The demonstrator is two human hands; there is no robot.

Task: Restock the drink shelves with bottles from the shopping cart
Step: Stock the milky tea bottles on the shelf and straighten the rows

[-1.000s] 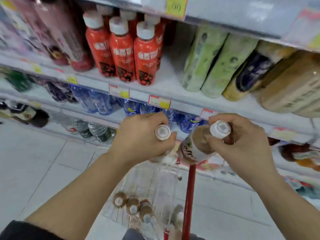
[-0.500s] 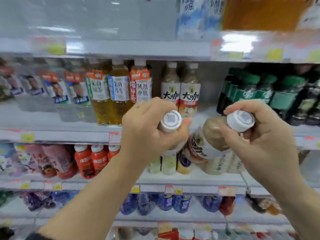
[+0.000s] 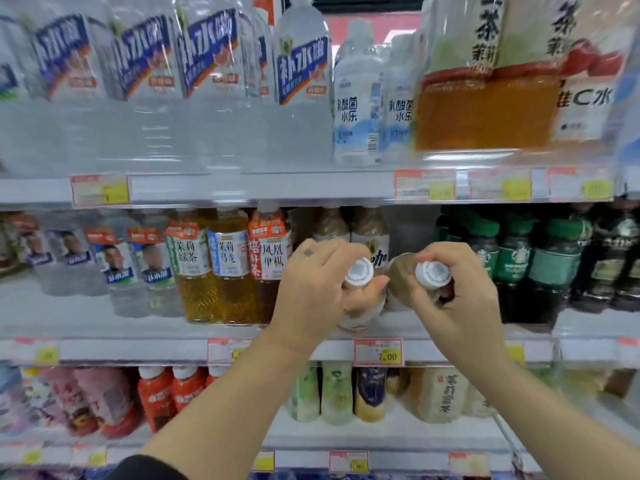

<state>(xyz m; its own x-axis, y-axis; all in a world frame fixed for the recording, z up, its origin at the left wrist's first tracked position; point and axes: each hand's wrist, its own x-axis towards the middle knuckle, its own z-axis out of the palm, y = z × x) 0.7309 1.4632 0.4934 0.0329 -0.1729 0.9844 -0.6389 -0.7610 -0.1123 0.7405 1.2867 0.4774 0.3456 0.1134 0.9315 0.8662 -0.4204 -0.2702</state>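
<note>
Store shelves packed with drinks fill the view, with large water bottles (image 3: 156, 81) on top and tea bottles (image 3: 232, 265) in the middle row. In front of the middle shelf (image 3: 138, 348), the left hand (image 3: 311, 289) curls round the neck of a white-capped coffee bottle (image 3: 358, 275). The right hand (image 3: 457, 299) grips a second coffee bottle (image 3: 401, 275) just beside it, tilted toward the first. Matching bottles (image 3: 370, 230) stand on the shelf behind the hands, left of dark green-labelled bottles (image 3: 512, 261). A price tag (image 3: 378, 352) sits on the shelf edge below.

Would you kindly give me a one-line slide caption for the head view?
Left hand and right hand each grip a white-capped bottle before the middle shelf.
</note>
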